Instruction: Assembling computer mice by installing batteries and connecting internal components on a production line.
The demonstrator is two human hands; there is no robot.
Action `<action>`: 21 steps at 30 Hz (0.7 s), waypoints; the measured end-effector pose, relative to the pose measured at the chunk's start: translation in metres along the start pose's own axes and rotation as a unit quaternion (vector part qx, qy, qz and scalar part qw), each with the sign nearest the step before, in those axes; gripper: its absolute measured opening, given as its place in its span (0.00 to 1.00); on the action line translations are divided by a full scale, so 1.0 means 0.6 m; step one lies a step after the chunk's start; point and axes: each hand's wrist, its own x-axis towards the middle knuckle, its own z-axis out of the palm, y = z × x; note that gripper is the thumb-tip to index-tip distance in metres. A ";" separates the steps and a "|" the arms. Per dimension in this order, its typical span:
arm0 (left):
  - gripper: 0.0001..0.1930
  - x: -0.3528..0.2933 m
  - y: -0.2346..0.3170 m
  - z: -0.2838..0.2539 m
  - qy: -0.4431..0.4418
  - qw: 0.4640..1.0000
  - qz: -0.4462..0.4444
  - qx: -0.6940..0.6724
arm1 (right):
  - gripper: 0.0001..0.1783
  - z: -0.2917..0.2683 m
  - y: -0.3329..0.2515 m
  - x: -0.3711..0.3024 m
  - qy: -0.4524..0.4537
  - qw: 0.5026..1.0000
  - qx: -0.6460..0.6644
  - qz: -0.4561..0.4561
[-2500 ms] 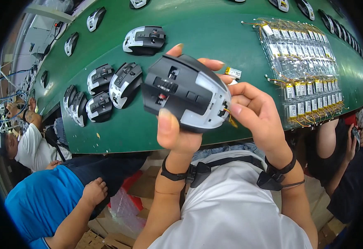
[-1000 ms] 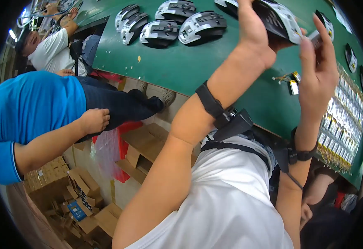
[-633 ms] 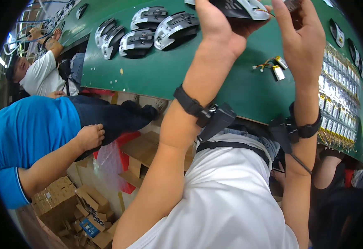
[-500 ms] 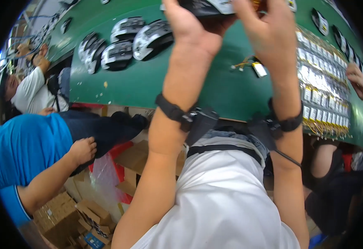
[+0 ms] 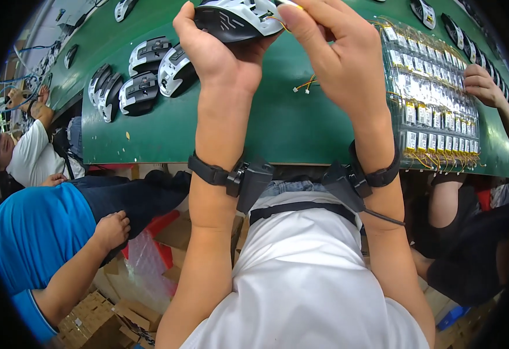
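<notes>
My left hand [image 5: 222,67] holds up a black-and-white computer mouse shell [image 5: 222,24] near the top edge, cupping it from below with the thumb at its side. My right hand [image 5: 347,58] is closed in a pinch just right of the shell. Between its thumb and fingers shows the end of a small white-and-yellow battery [image 5: 290,4], mostly hidden by the fingers. Thin red and yellow wires [image 5: 276,21] run between the shell's right end and that hand. On the green table, under the right hand, loose connector wires [image 5: 305,85] stick out.
Several similar mouse shells [image 5: 140,93] stand on the green table [image 5: 167,136] to the left. Rows of small wired batteries [image 5: 434,113] lie at the right, with another person's hand [image 5: 482,86] beside them. A person in blue [image 5: 39,227] sits close on my left, near cardboard boxes [image 5: 91,320].
The view has shifted, bringing the mouse shell and my hands further into sight. My right thumb and fingers have moved to the shell's right end, where wires now show. The loose battery is now covered.
</notes>
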 end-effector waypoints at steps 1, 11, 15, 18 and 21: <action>0.34 0.000 0.004 -0.011 -0.068 0.997 -0.019 -0.037 | 0.18 -0.001 -0.005 -0.007 0.000 1.000 -0.001 0.003; 0.33 -0.067 -0.031 0.012 -0.036 0.997 -0.014 0.067 | 0.21 -0.021 0.015 -0.083 -0.016 0.986 -0.045 -0.160; 0.36 -0.082 -0.035 0.017 -0.071 0.996 -0.052 0.032 | 0.20 -0.037 0.014 -0.089 0.029 0.981 -0.040 -0.189; 0.36 -0.087 -0.032 0.014 -0.079 0.995 -0.050 0.035 | 0.20 -0.036 0.013 -0.090 0.017 0.978 -0.042 -0.202; 0.36 -0.086 -0.030 0.016 -0.068 0.995 -0.059 0.037 | 0.20 -0.028 0.013 -0.095 0.031 0.978 -0.048 -0.199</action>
